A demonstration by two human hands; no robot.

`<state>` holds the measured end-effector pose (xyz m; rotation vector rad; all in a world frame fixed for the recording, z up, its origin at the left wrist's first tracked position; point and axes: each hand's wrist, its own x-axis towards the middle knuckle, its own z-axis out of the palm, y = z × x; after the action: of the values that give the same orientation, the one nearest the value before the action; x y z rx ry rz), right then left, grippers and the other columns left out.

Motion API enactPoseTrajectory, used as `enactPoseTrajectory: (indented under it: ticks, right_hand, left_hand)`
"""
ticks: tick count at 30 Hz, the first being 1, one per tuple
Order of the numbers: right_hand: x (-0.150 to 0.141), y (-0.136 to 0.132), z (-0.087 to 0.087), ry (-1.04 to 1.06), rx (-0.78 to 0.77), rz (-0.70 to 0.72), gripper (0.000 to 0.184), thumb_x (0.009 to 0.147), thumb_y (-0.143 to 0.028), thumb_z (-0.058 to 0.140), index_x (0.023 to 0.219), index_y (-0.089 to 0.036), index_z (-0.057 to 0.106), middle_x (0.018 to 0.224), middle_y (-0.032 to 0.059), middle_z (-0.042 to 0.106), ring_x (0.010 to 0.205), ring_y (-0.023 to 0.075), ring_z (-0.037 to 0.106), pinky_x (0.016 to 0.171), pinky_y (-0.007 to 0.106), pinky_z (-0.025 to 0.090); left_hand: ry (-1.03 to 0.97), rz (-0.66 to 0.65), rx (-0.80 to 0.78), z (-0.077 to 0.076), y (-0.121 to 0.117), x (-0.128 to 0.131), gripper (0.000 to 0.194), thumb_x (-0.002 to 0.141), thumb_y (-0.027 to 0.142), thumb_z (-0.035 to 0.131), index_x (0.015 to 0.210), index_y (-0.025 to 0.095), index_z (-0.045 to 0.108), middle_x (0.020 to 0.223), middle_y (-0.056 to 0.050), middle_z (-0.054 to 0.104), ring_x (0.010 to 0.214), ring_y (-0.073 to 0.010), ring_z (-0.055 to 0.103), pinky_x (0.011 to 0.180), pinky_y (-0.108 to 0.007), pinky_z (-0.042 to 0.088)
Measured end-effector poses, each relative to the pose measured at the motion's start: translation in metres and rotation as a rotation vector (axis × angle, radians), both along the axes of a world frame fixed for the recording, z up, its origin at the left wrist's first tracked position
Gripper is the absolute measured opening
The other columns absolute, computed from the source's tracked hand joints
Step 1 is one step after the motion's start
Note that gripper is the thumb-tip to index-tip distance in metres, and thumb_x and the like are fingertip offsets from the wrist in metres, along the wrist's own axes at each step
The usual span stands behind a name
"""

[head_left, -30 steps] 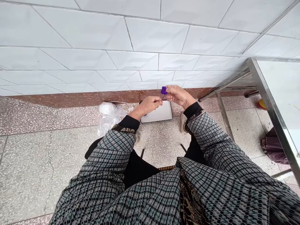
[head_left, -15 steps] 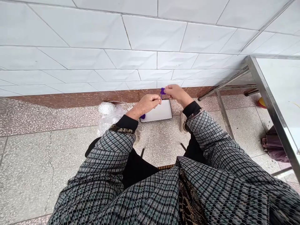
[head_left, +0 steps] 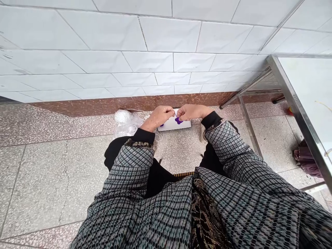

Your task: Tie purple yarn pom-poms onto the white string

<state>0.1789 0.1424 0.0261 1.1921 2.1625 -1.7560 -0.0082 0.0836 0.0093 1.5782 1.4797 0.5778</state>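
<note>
My right hand (head_left: pixel 192 112) pinches a small purple piece (head_left: pixel 178 120) that looks like yarn work; its exact kind is too small to make out. My left hand (head_left: pixel 161 116) is closed, thumb against fingers, on a thin dark purple strand of yarn (head_left: pixel 175 114) that runs across to the piece. Both hands hover over a shallow white box (head_left: pixel 172 125) with a dark edge on the floor. Another bit of purple (head_left: pixel 162 125) shows just below my left hand, mostly hidden by it.
A ball of white yarn (head_left: pixel 122 117) and a clear plastic bag (head_left: pixel 127 129) lie left of the box, with loose white strands around. A metal-framed table (head_left: pixel 293 93) stands at the right. The tiled wall (head_left: pixel 155 62) rises ahead. A dark purple cloth item (head_left: pixel 308 160) sits under the table.
My right hand has come down with the purple piece, which now hangs lower, over the box. My left hand stays close to its place, still pinching the strand. The view has shifted slightly.
</note>
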Motion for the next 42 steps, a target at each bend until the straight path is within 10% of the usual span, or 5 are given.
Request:
enactPoseTrajectory:
  ticks: [8, 13, 21, 29, 42]
  right_hand:
    - [-0.006, -0.011, -0.013, 0.244, -0.102, -0.677, 0.029, 0.092, -0.002, 0.063, 0.068, -0.017, 0.054, 0.05, -0.006, 0.047, 0.047, 0.0068, 0.039, 0.048, 0.018, 0.033]
    - [0.006, -0.015, -0.004, 0.477, -0.374, -0.577, 0.022, 0.093, -0.004, 0.062, 0.075, -0.015, 0.059, 0.054, -0.0063, 0.049, 0.047, 0.0061, 0.039, 0.049, 0.016, 0.035]
    - [0.008, -0.023, -0.006, -0.015, -0.09, -0.081, 0.023, 0.086, 0.0, 0.071, 0.067, -0.012, 0.066, 0.052, -0.0045, 0.051, 0.049, 0.0074, 0.043, 0.048, 0.02, 0.033]
    - [0.01, -0.006, -0.01, 0.385, -0.106, -0.745, 0.032, 0.096, -0.003, 0.061, 0.068, -0.017, 0.052, 0.052, -0.0066, 0.046, 0.047, 0.0053, 0.038, 0.048, 0.017, 0.034]
    - [0.014, -0.015, -0.009, -0.125, 0.036, -0.047, 0.021, 0.083, -0.004, 0.076, 0.068, -0.014, 0.066, 0.054, -0.0033, 0.053, 0.051, 0.0088, 0.045, 0.048, 0.021, 0.034]
  left_hand:
    - [-0.069, 0.009, 0.033, -0.01, -0.022, 0.018, 0.015, 0.078, 0.027, 0.054, 0.067, 0.02, 0.059, 0.057, 0.004, 0.051, 0.058, -0.0139, 0.046, 0.06, -0.028, 0.035]
    - [-0.124, 0.023, -0.037, -0.01, -0.02, 0.018, 0.013, 0.077, 0.022, 0.054, 0.067, 0.019, 0.062, 0.06, 0.003, 0.055, 0.059, -0.0134, 0.052, 0.064, -0.027, 0.041]
    - [0.031, 0.007, 0.008, -0.009, -0.018, 0.011, 0.016, 0.079, 0.025, 0.057, 0.067, 0.018, 0.065, 0.056, 0.003, 0.053, 0.057, -0.0133, 0.045, 0.06, -0.027, 0.036]
    - [-0.065, -0.091, -0.054, -0.013, -0.019, 0.017, 0.013, 0.078, 0.024, 0.053, 0.071, 0.02, 0.063, 0.057, 0.003, 0.055, 0.056, -0.0142, 0.05, 0.061, -0.026, 0.038]
    - [-0.037, 0.02, 0.029, -0.008, -0.018, 0.014, 0.012, 0.078, 0.024, 0.055, 0.07, 0.019, 0.063, 0.058, 0.002, 0.057, 0.058, -0.0147, 0.051, 0.063, -0.027, 0.039]
